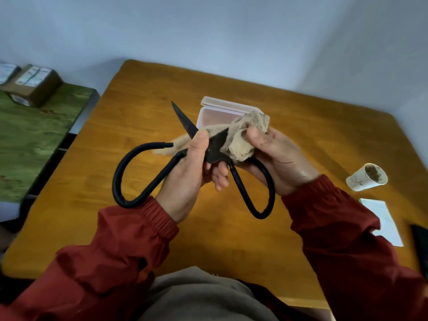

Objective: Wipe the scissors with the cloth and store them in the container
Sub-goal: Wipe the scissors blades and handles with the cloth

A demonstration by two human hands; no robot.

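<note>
Head view. Showing 1 pair of scissors [215, 151], black all over, held in the air between both hands: 2 big looped handles wrapped in dark covering, 1 loop bulging out past the left wrist, the other hanging down beneath the right palm; 2 dull, dark blades spread apart, 1 pointing up and away beyond the left thumb, ending in a sharp tip, the other mostly buried in cloth.

Left hand [190, 179] gripping the scissors at the pivot, thumb lying along the base of the bare blade, fingers curled underneath. Right hand [275, 158] pinching 1 cloth [240, 140], beige and fuzzy, bunched around the second blade, thumb pressing on top; a loose tail of the cloth trailing behind the left thumb, toward the table.

Lying just beyond both hands, partly hidden behind the cloth: 1 container [217, 113], clear plastic, shallow, lid standing open at its far side.

Resting on 1 wooden table [129, 107] under the hands. Sitting to the outside of the right wrist: 1 small white paper cup [363, 179], tipped on its side, brownish inside. Lying nearer the right forearm: 1 white card [384, 221]. Covering both forearms: 2 red sleeves [129, 239] with gathered cuffs. Far off past the left hand: 1 green surface carrying 1 brown box [34, 86].
</note>
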